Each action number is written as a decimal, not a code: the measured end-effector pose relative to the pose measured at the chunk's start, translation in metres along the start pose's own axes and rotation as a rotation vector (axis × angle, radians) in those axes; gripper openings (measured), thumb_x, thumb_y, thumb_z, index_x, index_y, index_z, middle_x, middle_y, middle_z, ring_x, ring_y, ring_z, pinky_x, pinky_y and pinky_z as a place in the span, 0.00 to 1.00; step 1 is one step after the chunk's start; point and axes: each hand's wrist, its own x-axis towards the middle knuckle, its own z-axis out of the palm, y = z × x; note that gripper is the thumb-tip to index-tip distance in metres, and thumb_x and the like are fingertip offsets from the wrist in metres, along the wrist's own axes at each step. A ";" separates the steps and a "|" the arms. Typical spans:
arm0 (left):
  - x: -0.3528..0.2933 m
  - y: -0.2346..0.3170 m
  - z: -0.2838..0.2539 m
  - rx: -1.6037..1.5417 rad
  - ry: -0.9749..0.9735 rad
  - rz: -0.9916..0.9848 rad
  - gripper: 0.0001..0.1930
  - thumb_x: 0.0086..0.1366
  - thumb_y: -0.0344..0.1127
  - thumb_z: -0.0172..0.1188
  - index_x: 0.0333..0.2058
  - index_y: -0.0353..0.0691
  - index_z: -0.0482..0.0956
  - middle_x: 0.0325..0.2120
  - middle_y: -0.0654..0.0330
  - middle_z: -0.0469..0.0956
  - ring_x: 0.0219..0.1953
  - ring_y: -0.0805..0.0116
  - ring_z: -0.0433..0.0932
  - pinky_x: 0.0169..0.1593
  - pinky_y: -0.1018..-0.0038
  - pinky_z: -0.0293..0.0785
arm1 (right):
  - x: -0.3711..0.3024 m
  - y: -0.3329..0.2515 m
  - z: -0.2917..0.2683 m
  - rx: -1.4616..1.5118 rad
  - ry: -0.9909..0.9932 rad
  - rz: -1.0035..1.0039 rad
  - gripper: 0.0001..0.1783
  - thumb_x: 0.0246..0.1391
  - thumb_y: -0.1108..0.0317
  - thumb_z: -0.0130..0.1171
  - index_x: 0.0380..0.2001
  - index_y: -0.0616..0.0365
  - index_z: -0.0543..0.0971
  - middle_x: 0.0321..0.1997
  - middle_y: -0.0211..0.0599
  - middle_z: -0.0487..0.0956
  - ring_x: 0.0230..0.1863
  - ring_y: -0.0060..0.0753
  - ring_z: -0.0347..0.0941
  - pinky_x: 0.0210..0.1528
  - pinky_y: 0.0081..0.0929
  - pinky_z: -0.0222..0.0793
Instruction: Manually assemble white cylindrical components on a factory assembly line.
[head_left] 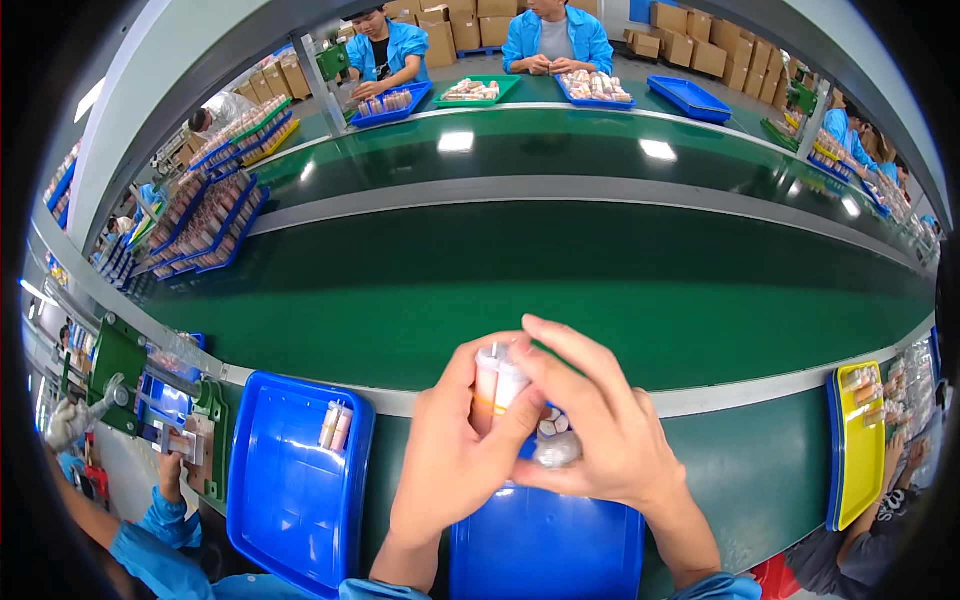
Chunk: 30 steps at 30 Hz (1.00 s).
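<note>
In front of me, my left hand [440, 445] is closed around a pair of pale pink and white cylinders [487, 385] with a yellow band round them. They stand roughly upright between thumb and fingers. My right hand [625, 430] curls over from the right, its fingertips at the cylinders' white tops and somewhat blurred. In its palm sits a clear plastic-wrapped bundle [557, 450] with round white ends showing; the rest of it is hidden. Both hands are above a blue tray [550, 545], whose visible floor is bare.
Left of me a blue tray [290, 490] holds a few cylinders [336, 425] in its far corner. Beyond lies a green conveyor belt [540, 290]. A green hand press [125, 370] stands at left, a yellow tray [860, 440] at right. Co-workers [560, 40] sit across the line.
</note>
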 end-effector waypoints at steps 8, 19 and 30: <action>0.014 -0.026 -0.003 -0.819 -0.387 -0.019 0.21 0.74 0.35 0.57 0.61 0.44 0.63 0.49 0.57 0.71 0.43 0.72 0.75 0.46 0.71 0.74 | -0.011 0.008 -0.020 0.311 -0.011 0.322 0.31 0.44 0.62 0.81 0.48 0.59 0.76 0.36 0.37 0.81 0.34 0.28 0.80 0.34 0.24 0.75; 0.009 -0.031 0.024 -0.396 -0.053 0.240 0.35 0.68 0.50 0.61 0.66 0.39 0.59 0.57 0.55 0.68 0.60 0.60 0.70 0.62 0.62 0.68 | -0.013 0.019 -0.009 1.188 -0.139 0.799 0.18 0.69 0.60 0.56 0.44 0.68 0.81 0.27 0.29 0.76 0.19 0.13 0.63 0.21 0.20 0.60; 0.007 -0.024 0.016 0.293 0.087 0.731 0.44 0.46 0.29 0.78 0.62 0.35 0.65 0.55 0.45 0.74 0.58 0.52 0.76 0.62 0.61 0.72 | -0.016 0.022 -0.010 1.580 -0.165 0.785 0.38 0.67 0.43 0.44 0.55 0.76 0.71 0.44 0.65 0.80 0.09 0.11 0.48 0.09 0.16 0.45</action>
